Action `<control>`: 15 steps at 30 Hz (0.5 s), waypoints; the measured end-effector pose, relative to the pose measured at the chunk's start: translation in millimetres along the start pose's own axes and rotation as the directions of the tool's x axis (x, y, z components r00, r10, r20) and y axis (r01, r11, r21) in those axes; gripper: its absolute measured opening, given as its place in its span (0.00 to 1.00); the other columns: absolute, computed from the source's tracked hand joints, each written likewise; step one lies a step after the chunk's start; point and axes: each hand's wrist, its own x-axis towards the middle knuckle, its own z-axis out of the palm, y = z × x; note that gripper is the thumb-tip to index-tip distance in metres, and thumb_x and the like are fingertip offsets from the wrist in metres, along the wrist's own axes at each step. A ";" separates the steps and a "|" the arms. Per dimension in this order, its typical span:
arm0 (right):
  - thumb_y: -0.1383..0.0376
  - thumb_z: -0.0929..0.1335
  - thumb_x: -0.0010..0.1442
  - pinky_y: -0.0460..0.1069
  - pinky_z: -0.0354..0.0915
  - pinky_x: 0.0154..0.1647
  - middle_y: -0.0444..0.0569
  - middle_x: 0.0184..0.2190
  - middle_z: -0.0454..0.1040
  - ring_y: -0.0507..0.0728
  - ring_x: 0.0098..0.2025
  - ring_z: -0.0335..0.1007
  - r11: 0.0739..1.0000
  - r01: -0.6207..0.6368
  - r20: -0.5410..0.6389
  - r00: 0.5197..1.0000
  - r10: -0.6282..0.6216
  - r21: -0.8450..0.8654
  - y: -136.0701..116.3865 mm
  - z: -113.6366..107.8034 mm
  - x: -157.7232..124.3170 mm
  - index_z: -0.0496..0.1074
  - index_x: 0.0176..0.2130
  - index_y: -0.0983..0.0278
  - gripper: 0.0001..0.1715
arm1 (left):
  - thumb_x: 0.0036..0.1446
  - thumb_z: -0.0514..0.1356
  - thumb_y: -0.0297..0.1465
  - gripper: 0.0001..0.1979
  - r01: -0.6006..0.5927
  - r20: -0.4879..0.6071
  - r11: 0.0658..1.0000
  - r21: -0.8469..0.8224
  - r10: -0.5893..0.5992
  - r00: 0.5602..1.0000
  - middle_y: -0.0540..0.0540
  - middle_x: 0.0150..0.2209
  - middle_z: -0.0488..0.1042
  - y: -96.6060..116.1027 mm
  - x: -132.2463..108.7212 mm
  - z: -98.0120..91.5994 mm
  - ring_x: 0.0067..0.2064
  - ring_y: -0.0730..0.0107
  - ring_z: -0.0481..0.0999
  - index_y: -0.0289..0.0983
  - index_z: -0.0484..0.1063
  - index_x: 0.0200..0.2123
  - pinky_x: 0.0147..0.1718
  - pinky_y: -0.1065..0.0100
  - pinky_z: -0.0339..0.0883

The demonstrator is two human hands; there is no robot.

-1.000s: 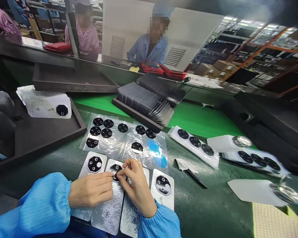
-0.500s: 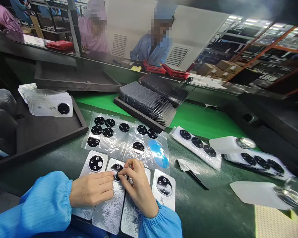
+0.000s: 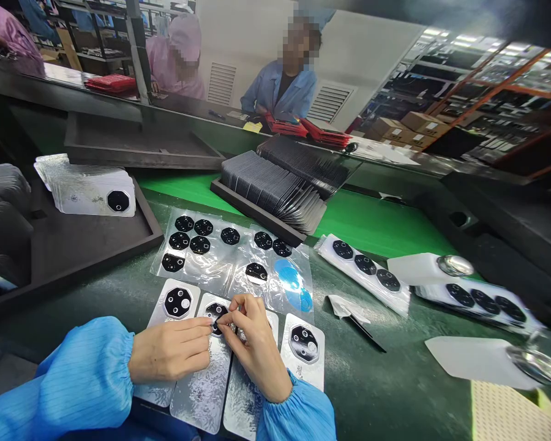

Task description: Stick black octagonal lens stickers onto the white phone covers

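Note:
My left hand [image 3: 171, 351] lies over a silvery back panel [image 3: 199, 389], its fingers closed and the tips at the edge of a black octagonal piece [image 3: 214, 310] with round holes. From the other side my right hand [image 3: 256, 344] pinches at the same spot with thumb and forefinger. Whatever is between the fingertips of either hand is too small to make out. Similar silvery panels lie on both sides: one partly under my left forearm, another partly under my right hand, and a panel [image 3: 313, 375] further right whose octagon [image 3: 303, 343] shows fully.
Beyond the panels lies clear film [image 3: 215, 263] with several black octagons and blue discs [image 3: 290, 278]. A black tool [image 3: 366, 332] with white tissue, octagon strips [image 3: 365, 264] and two dispenser bottles [image 3: 480, 355] are at right. Panel trays [image 3: 92, 245] stand left and behind. Co-workers sit opposite.
My hands and the panels have hardly moved. Across the bench, the co-worker in blue and the one in pink have shifted their heads slightly.

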 end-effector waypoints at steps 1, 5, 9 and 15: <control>0.76 0.64 0.62 0.52 0.63 0.41 0.49 0.40 0.63 0.57 0.42 0.60 1.000 0.000 0.000 1.000 0.000 0.007 -0.1 0.0 0.0 0.71 0.36 0.62 0.10 | 0.64 0.50 0.19 0.13 0.001 0.002 1.000 -0.005 -0.001 1.000 0.45 0.32 0.75 -0.3 -0.2 0.4 0.42 0.68 0.77 0.32 0.70 0.30 0.63 0.58 0.64; 0.77 0.65 0.62 0.52 0.62 0.42 0.49 0.40 0.63 0.57 0.42 0.59 0.999 -0.009 0.001 1.000 0.009 0.032 0.0 0.8 -0.2 0.71 0.36 0.62 0.11 | 0.63 0.51 0.19 0.11 0.001 0.020 1.000 -0.026 0.000 1.000 0.44 0.33 0.75 -0.7 -1.2 1.3 0.43 0.67 0.77 0.31 0.70 0.30 0.64 0.59 0.63; 0.77 0.65 0.61 0.52 0.61 0.42 0.49 0.41 0.63 0.57 0.43 0.59 0.999 -0.012 0.008 1.000 0.012 0.043 0.3 1.5 -0.5 0.70 0.36 0.62 0.11 | 0.63 0.53 0.19 0.10 -0.001 0.017 1.000 -0.020 0.001 1.000 0.44 0.33 0.74 0.5 -1.3 1.5 0.42 0.67 0.77 0.31 0.70 0.31 0.63 0.59 0.64; 0.77 0.65 0.62 0.52 0.61 0.42 0.49 0.41 0.62 0.58 0.42 0.59 0.999 -0.013 0.015 1.000 0.012 0.045 0.6 1.0 -0.6 0.69 0.36 0.62 0.10 | 0.64 0.52 0.19 0.10 0.009 0.004 1.000 -0.024 -0.009 1.000 0.44 0.33 0.75 0.8 0.1 0.4 0.44 0.67 0.77 0.31 0.70 0.32 0.62 0.60 0.66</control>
